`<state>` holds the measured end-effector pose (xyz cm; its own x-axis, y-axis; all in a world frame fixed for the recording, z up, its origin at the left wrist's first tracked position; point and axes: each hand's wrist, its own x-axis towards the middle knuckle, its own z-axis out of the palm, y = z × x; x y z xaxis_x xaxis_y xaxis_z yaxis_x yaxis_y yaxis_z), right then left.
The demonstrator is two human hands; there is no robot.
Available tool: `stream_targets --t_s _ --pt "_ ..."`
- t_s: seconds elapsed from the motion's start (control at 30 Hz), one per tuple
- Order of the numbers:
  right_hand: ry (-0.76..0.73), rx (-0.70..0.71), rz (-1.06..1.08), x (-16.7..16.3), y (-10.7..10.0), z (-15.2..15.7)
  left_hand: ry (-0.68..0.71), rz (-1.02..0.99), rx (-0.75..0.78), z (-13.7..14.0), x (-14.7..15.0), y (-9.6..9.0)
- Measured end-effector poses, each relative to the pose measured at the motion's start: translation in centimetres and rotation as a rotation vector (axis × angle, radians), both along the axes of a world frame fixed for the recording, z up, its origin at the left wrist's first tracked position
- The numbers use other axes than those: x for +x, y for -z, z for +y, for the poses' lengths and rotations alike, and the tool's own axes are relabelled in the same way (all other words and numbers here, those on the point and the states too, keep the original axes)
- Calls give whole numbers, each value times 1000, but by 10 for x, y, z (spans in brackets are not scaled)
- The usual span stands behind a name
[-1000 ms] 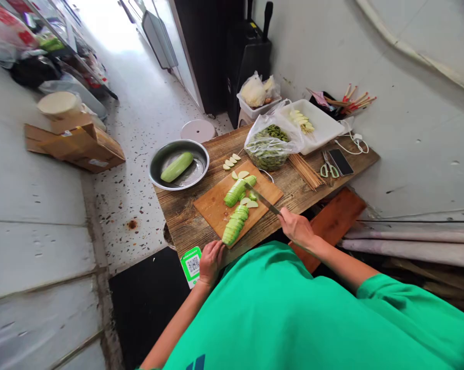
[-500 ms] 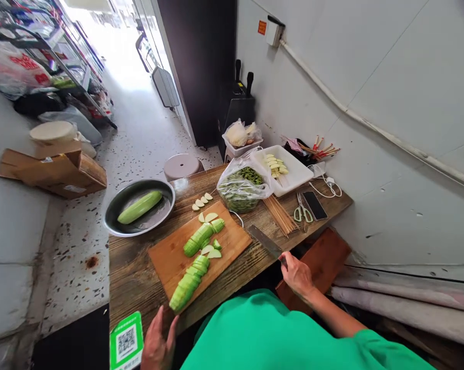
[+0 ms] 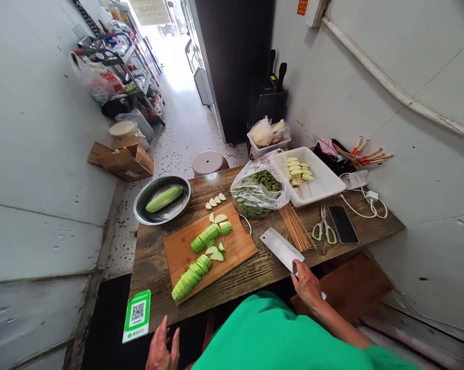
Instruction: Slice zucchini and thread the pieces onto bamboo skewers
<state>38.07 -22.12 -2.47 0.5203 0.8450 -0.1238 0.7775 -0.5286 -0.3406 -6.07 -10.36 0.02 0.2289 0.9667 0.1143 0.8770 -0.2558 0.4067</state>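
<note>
My right hand (image 3: 309, 284) is wrapped round the handle of a cleaver (image 3: 281, 248). Its broad blade lies flat, or nearly so, over the table's front edge, right of the cutting board. Near the front edge at the lower left, my left hand (image 3: 163, 347) is empty with fingers apart. On the wooden cutting board (image 3: 235, 252) rest two rows of sliced zucchini, the nearer row (image 3: 191, 277) and the farther row (image 3: 210, 236), with loose slices around them. Several pale slices (image 3: 215, 201) form a line on the table behind the board.
A metal basin (image 3: 137, 210) holds a whole zucchini (image 3: 163, 199). Behind the board stands a plastic bag of green vegetables (image 3: 255, 192). Rightward are a white tray (image 3: 328, 180) with skewered slices, bamboo skewers (image 3: 298, 228), scissors (image 3: 324, 226) and a phone (image 3: 344, 224). A QR card (image 3: 138, 314) is at front left.
The camera view has shifted. The cleaver has rolled, so its blade now shows a broad bright face instead of a narrow dark one. The zucchini rows look unchanged.
</note>
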Motion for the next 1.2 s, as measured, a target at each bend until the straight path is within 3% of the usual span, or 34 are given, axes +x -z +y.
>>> stream_targets --t_s 0.13,0.27,0.4,0.6,0.7,0.9,1.03,1.2 --pt "-29 -25 17 -7 4 12 -4 12 64 10 8 2" --pt "-31 -33 -2 -11 6 31 31 -12 163 39 30 1" --pt "-24 -6 -60 1 9 54 78 -55 161 66 50 8" --pt "-7 -94 -188 9 -9 68 115 -99 122 83 61 22" --pt "-70 -52 -234 -16 -22 79 106 -97 143 84 56 28" --pt "-612 162 -4 -112 -17 148 167 -56 155 85 60 37" --pt "-621 201 76 -150 -3 188 176 -70 182 102 81 35" --pt "-579 227 48 -145 9 209 207 -124 255 136 104 31"
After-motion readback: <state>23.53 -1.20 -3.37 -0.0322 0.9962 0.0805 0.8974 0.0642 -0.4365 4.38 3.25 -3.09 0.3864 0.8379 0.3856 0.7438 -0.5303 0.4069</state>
